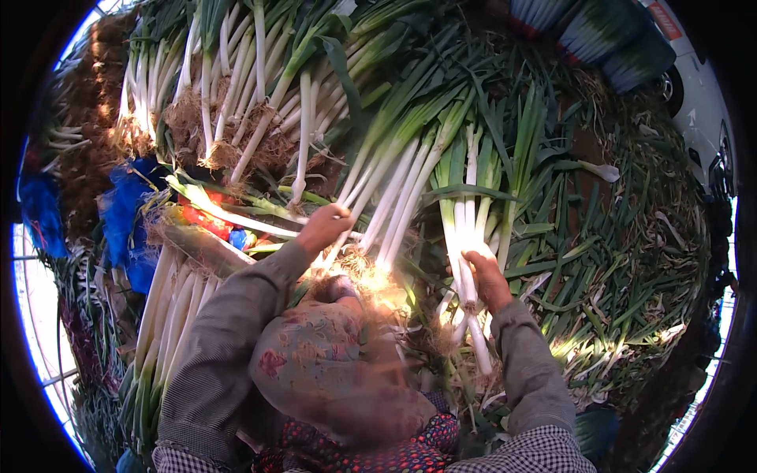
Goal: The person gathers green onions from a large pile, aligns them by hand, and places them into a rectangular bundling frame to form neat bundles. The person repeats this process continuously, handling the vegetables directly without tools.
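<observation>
Long leeks or large green onions with white stalks lie before me. My left hand (pixel 327 226) is closed around the lower white part of a stalk in the middle bunch (pixel 397 198); the roots of this bunch lie in bright light by my knee. On the right, my right hand (pixel 486 273) grips the white stalks of another bunch (pixel 464 227), whose leaves point away from me. Below that hand a thick white stalk (pixel 480 346) slants downward. Part of the fingers of both hands is hidden by the stalks or turned out of sight.
A large heap of leeks (pixel 260 88) with roots lies at the upper left, another bunch (pixel 171 313) at the lower left. Blue plastic netting (pixel 127 219) is beside it. Loose green leaves (pixel 603 254) cover the ground at right. A white vehicle (pixel 698 112) stands beyond packed bundles (pixel 603 35).
</observation>
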Motion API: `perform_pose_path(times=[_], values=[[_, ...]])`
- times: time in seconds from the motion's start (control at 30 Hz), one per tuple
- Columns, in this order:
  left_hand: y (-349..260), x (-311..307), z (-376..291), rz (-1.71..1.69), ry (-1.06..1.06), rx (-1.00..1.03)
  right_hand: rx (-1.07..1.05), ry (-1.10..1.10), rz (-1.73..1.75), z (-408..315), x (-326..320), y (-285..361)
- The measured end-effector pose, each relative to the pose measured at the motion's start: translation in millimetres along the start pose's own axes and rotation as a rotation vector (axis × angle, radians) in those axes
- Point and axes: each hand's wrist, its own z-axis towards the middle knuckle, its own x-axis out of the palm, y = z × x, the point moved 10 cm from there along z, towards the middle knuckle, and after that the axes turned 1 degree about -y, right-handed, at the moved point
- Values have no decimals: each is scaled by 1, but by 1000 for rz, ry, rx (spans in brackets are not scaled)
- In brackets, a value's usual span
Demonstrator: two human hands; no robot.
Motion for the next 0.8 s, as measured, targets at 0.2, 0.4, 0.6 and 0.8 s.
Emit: perform_pose_path(times=[0.2, 0.4, 0.6, 0.8], values=[[-60, 182, -42, -315, 258, -432, 5, -62, -213, -83, 47, 14], [-38, 236, -65, -900, 188, -426, 48, -57, -200, -124, 2, -18], [-4, 252, -67, -933, 210, -531, -66, -32, 31, -55, -23, -35], [-6, 242, -69, -903, 125, -496, -192, -23, -28, 30, -23, 14]])
